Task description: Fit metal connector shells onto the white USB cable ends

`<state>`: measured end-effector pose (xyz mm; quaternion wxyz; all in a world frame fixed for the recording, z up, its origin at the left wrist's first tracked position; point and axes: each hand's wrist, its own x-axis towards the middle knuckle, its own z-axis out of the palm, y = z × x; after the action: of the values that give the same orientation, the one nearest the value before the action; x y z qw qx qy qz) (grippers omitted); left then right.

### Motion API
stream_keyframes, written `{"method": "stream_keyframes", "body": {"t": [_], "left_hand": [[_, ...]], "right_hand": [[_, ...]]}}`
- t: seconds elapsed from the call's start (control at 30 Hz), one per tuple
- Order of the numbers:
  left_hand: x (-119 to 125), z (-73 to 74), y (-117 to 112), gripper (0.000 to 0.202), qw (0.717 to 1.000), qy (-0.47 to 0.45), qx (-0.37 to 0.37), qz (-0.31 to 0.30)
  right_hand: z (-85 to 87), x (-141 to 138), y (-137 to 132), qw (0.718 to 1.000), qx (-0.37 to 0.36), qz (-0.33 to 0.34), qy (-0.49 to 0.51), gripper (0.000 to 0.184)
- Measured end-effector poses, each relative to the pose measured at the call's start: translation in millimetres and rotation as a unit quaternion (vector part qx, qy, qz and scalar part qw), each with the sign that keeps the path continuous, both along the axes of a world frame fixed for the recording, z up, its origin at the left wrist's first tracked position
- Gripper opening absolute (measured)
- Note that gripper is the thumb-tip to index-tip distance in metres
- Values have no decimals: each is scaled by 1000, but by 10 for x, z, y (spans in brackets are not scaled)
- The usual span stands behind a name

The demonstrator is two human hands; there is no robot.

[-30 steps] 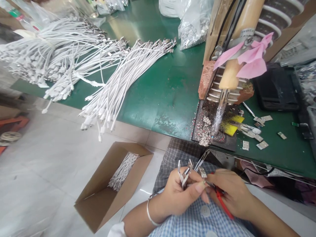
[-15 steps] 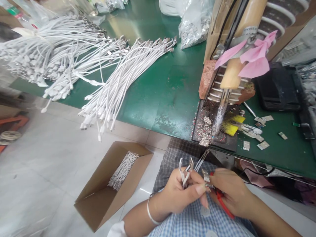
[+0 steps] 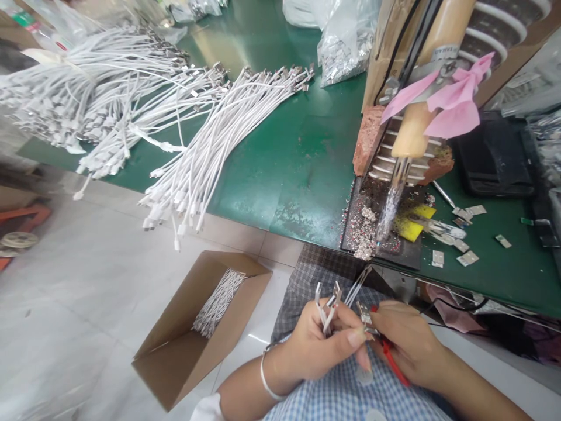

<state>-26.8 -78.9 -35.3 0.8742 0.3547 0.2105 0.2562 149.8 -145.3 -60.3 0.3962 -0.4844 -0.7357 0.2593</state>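
Over the lap, my left hand (image 3: pixel 322 345) is closed around several white USB cables (image 3: pixel 325 317), their metal plugs sticking up past the fingers. My right hand (image 3: pixel 405 333) is wrapped round red-handled pliers (image 3: pixel 393 359). Between the two hands a metal USB plug (image 3: pixel 363 311) stands at the tool's jaws, close to my left fingertips. The jaws are mostly hidden, so I cannot tell how firmly they grip it. Above the hands, at the bench edge, a soldering iron (image 3: pixel 409 128) with a wooden handle points down, a pink cloth strip (image 3: pixel 453 111) tied on it.
Bundles of white cables (image 3: pixel 236 128) lie across the green bench (image 3: pixel 302 169), some overhanging its edge. An open cardboard box (image 3: pixel 175 351) with cables stands on the floor. Solder crumbs, a yellow sponge (image 3: pixel 414 223), loose USB plugs (image 3: pixel 467 258) and a black tray (image 3: pixel 495 155) are at right.
The red handle has swung slightly left, and my right hand has shifted a little. My left hand keeps its hold on the cables, nearly in place.
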Motion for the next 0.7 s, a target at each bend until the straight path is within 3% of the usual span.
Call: {"method": "stream_keyframes", "body": {"t": [0.13, 0.33, 0.7], "left_hand": [[33, -5, -7, 21, 999, -35, 25, 29], [40, -5, 7, 31, 995, 13, 93, 45], [29, 30, 24, 29, 998, 29, 45, 43]], "right_hand": [[10, -81, 21, 999, 8, -21, 29, 13], [59, -240, 40, 995, 11, -76, 71, 12], [34, -120, 26, 996, 20, -74, 44, 8]]}}
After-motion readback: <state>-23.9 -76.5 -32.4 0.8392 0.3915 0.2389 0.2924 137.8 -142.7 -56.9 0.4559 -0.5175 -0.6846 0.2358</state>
